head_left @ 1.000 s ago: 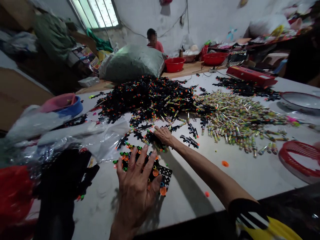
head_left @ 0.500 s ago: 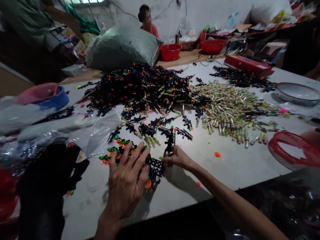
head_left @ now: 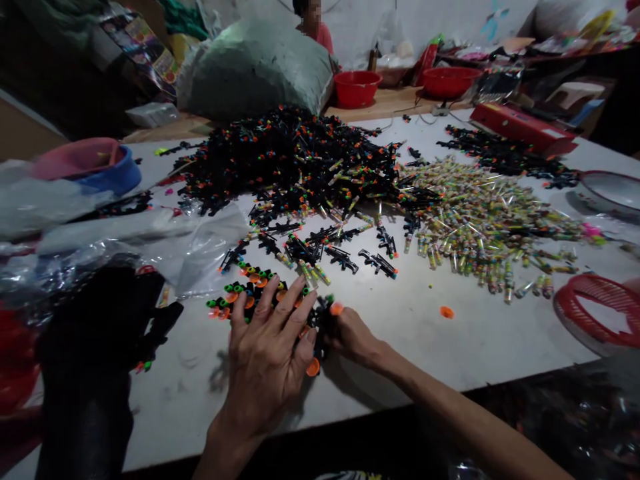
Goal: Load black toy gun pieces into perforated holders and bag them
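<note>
My left hand (head_left: 265, 360) lies spread on a tight row of small black toy guns (head_left: 250, 297) with green and orange tips, its fingers apart. My right hand (head_left: 353, 337) sits just to its right, fingers curled around a black toy gun (head_left: 321, 327) that is partly hidden. An orange tip (head_left: 336, 308) shows at my right fingertips. Beyond both hands, loose toy guns (head_left: 310, 250) lie scattered below a big heap of black guns (head_left: 285, 160). A spread of striped candy-like tubes (head_left: 480, 227) covers the table to the right.
A crumpled plastic bag (head_left: 195, 250) and a dark bundle (head_left: 95, 333) lie left of my hands. Red basins (head_left: 356, 88) stand behind a large grey sack (head_left: 255, 70), with a seated person (head_left: 314, 27) beyond. A red slatted basket (head_left: 600, 310) sits at the right.
The toy gun that stood upright in my right hand is now low against the table, close to my left hand. My left hand has stayed on the row, and the view has tilted slightly.
</note>
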{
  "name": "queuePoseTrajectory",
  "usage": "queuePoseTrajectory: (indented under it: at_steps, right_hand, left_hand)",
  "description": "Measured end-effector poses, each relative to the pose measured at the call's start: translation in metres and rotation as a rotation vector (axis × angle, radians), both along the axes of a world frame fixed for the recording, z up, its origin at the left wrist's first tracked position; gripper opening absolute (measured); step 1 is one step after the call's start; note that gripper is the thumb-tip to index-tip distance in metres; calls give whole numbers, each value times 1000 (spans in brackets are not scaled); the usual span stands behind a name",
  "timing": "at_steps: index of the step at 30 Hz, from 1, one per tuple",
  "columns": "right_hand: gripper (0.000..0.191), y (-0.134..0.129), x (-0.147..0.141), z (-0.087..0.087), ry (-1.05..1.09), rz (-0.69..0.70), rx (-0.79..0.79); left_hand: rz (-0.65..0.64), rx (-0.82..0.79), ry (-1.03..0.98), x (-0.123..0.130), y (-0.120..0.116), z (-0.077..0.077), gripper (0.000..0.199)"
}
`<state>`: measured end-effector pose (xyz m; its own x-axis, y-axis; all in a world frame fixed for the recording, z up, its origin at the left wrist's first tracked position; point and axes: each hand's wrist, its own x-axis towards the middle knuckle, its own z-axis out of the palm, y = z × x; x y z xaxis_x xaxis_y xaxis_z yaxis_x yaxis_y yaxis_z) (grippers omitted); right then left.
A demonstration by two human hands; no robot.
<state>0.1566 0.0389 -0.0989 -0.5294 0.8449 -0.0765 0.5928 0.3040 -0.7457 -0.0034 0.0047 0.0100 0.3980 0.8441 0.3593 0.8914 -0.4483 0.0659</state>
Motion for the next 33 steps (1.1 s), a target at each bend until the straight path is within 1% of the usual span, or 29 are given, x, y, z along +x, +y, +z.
queuePoseTrajectory:
  at_steps: [2,3,4,5,6,7,8,10,11,12,14,16,20,22,24,26,28,30,33]
  right_hand:
    - [15,-4,-3,7,-161,24,118]
    - [17,-3,-4,11,-216,53,130]
    - [17,2,-3,16,-248,109,101]
    - [16,11,-1,21,-271,169,56]
    - [15,23,0,27,-299,199,21]
    - [17,37,1,32,-335,185,6]
    - [20,53,1,37,-374,131,13]
    - [24,83,-3,43,-447,-47,59]
    - [24,95,-6,44,-469,-105,69]
    - [24,104,-9,44,-477,-124,61]
    - [23,112,-10,40,-473,-133,30]
    - [20,108,-3,33,-454,-163,8]
    - [12,81,28,23,-373,-198,-41]
    - [13,67,40,19,-225,-198,-122]
    - [15,56,45,13,5,-198,-242]
    - [17,48,44,7,212,-192,-338]
    - [17,43,39,1,313,-174,-373]
    - [18,40,31,-2,345,-176,-377]
    - [16,37,14,-4,337,-229,-357]
  left_hand:
    - [0,6,15,1,1,0,45]
    - [3,10,22,1,1,-1,45]
    - [5,15,29,0,1,-1,46]
    - [5,21,34,-1,1,-2,45]
    - [2,28,38,-2,1,-2,45]
    - [-2,34,42,-3,1,-2,44]
    - [-6,37,46,-4,1,-3,44]
    - [-7,41,56,-5,1,-3,44]
    - [-4,39,61,-6,0,-2,44]
    - [-1,35,66,-6,0,-2,44]
    - [-2,32,67,-6,-1,-2,43]
    - [-7,35,57,-6,-1,-3,42]
    - [-6,31,17,-6,-1,-4,42]
    - [-10,25,2,-6,-1,-3,42]
    - [-14,25,-9,-6,0,-3,42]
    - [-14,21,-15,-6,0,-3,42]
    - [-12,10,-17,-7,0,-4,42]
    - [-12,2,-23,-7,0,-4,43]
    - [-14,-7,-38,-8,-1,-4,44]
